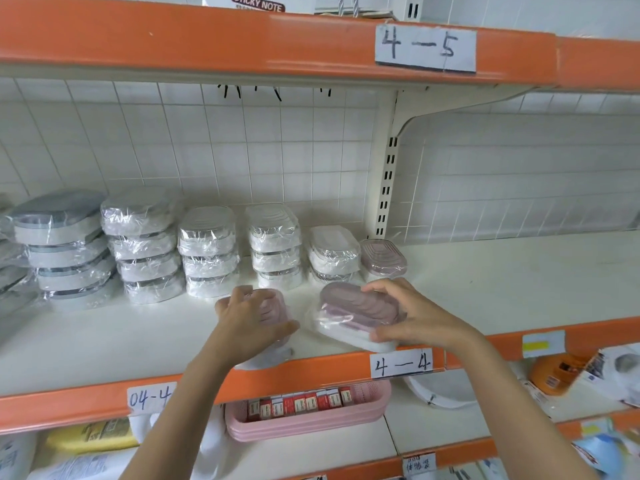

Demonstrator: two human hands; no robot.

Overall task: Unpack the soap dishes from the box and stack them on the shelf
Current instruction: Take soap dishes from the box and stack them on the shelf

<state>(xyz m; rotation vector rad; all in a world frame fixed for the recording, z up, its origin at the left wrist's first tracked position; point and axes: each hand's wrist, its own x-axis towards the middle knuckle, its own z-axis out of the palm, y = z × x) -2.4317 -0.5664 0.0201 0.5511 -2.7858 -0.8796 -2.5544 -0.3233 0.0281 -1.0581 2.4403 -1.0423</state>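
Your left hand (251,318) grips one wrapped dish (277,308), your right hand (403,315) another dish (356,313), both low over the shelf (519,271) front. Judged light, rigid, film-slick: hold the long edges.

Along the back of the white shelf board (104,341) stand stacks of plastic-wrapped lidded soap dishes (207,251) in a row, left to right. At the row's right end sits a single pink-lidded soap dish (382,257), just beside the slotted cream upright post (386,188). In front of the row, near the shelf's front edge, the left hand (249,320) rests on one wrapped pink soap dish (277,308); to its right, the right hand (412,317) holds a tilted wrapped mauve-lidded soap dish (353,311). Below, a pink perforated plastic basket (304,417) sits on the lower shelf.
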